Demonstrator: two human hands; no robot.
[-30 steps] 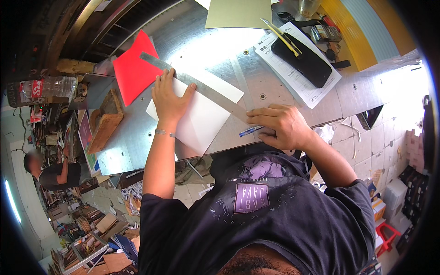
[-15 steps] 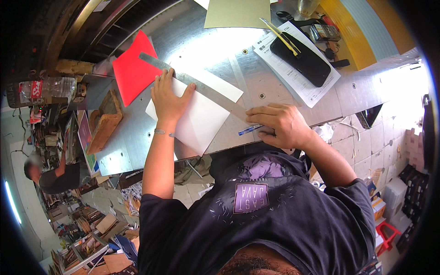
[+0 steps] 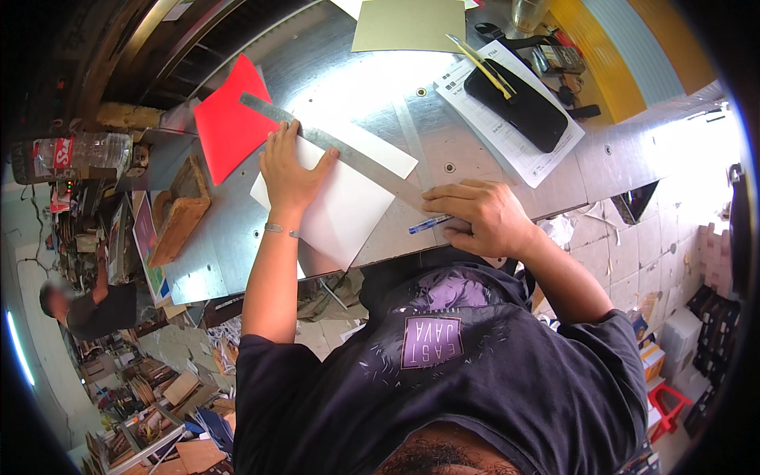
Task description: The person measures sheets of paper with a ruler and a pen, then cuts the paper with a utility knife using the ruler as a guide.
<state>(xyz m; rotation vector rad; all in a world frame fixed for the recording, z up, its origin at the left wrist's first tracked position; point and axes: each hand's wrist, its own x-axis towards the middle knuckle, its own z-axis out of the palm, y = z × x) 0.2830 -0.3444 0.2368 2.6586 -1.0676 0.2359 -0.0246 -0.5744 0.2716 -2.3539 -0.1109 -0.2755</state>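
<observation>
A steel ruler (image 3: 366, 165) lies slantwise over white paper (image 3: 340, 207) on the metal table (image 3: 507, 190). My left hand (image 3: 290, 176) rests flat on the paper, thumb and fingers spread, with its fingertips on the ruler's edge. At the ruler's near right end, my right hand (image 3: 492, 218) has its fingertips touching or just over the metal. A blue pen (image 3: 430, 224) is tucked between its thumb and fingers. The ruler's far left end overlaps a red sheet (image 3: 228, 123).
Toward the back right, a yellow cutter knife (image 3: 492, 75) lies on a black phone-like case (image 3: 518, 107) over printed papers (image 3: 546, 162). A greenish-grey board (image 3: 408, 25) is at the back. A wooden block (image 3: 184, 210) stands left. Another person (image 3: 99, 305) is far left.
Both hands, the ruler and the paper keep their places against each other. The whole view has shifted very slightly. The person at far left has moved a little.
</observation>
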